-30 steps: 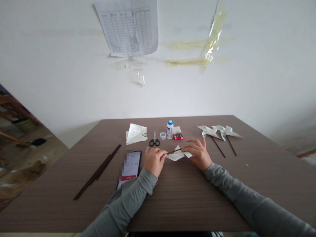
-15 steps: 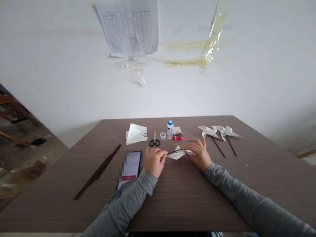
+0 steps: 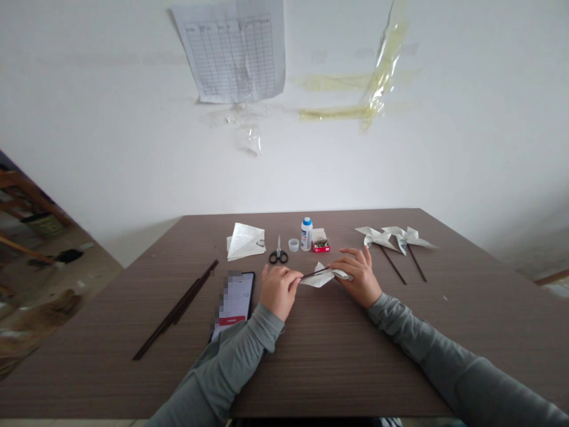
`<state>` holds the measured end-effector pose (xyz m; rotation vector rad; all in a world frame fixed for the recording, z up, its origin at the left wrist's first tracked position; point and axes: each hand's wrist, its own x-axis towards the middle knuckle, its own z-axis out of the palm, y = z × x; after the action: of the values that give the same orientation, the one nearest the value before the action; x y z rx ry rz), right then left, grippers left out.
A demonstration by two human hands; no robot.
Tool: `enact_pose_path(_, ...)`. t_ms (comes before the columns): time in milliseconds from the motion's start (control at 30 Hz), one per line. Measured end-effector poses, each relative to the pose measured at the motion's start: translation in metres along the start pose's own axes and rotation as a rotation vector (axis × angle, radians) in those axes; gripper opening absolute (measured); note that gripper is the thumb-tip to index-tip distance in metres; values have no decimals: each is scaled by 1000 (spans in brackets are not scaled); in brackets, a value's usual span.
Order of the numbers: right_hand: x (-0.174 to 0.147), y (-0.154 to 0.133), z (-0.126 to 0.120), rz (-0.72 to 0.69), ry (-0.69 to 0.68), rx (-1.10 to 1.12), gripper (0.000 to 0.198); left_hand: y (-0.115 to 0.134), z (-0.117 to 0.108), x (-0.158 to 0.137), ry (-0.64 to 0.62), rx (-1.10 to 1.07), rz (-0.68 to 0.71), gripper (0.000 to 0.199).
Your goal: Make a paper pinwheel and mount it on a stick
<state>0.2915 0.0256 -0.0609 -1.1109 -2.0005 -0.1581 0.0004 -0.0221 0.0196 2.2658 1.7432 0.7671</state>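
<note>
Between my two hands is a white paper pinwheel (image 3: 319,280) with printed lines, and a thin dark stick (image 3: 315,273) lies across it. My left hand (image 3: 279,292) is closed, pinching the stick's left end with thumb and forefinger. At the other side my right hand (image 3: 358,277) grips the pinwheel near its middle together with the stick's right end; its outer fingers are raised. Where stick and paper join is hidden under the right fingertips. Just beyond are a red-and-white box of small metal pins (image 3: 320,245) and a white bottle with a blue cap (image 3: 306,235).
Two finished-looking pinwheels (image 3: 411,238) on sticks lie at the right. Farther back are scissors (image 3: 278,254), a small clear cup (image 3: 293,244) and folded paper pieces (image 3: 246,242). A phone (image 3: 234,299) lies beside my left forearm, with several dark sticks (image 3: 178,308) to its left.
Hardly anything has moved. Both hands keep their hold on the stick and pinwheel, and the right fingers have shifted very slightly.
</note>
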Motion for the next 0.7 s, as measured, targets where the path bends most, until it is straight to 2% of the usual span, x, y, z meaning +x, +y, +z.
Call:
enact_pose_path(333,4,-7,-8,-45,11,-59,30,-3,1,1,8,-23,9,42)
enact_pose_path(500,13,-12,-21,-58,-24,-68,26,-5,0,2,22,-58,6,44)
enact_pose_path(600,25,-19,-34,-23,-108,-64,24,-4,-3,3,15,-69,-9,42)
enact_pose_path(700,41,-29,-49,43,-267,-81,15,-4,-5,4,-11,-82,-13,40)
